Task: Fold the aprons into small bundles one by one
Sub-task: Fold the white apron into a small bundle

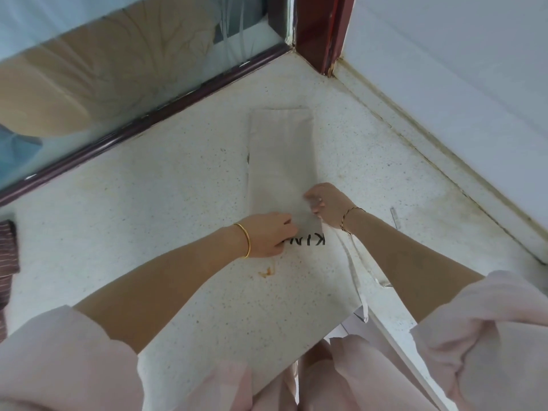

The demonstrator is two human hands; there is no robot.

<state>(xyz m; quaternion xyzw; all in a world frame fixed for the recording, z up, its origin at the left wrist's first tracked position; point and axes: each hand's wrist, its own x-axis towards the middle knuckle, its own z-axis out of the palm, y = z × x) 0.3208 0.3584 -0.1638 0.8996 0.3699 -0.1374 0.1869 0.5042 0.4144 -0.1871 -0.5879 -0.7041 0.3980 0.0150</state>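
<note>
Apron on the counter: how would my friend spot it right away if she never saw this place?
Find the speckled white counter in the corner by the red post. The apron lies in its middle as a long pale folded strip. Unlike the striped dark cloth at the left edge, it is plain with black letters.

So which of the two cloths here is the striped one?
The dark cloth at the far left, only partly in view. The folded apron in the middle is plain beige with black lettering.

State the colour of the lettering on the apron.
Black lettering on the pale beige apron; head view, the only one.
</note>
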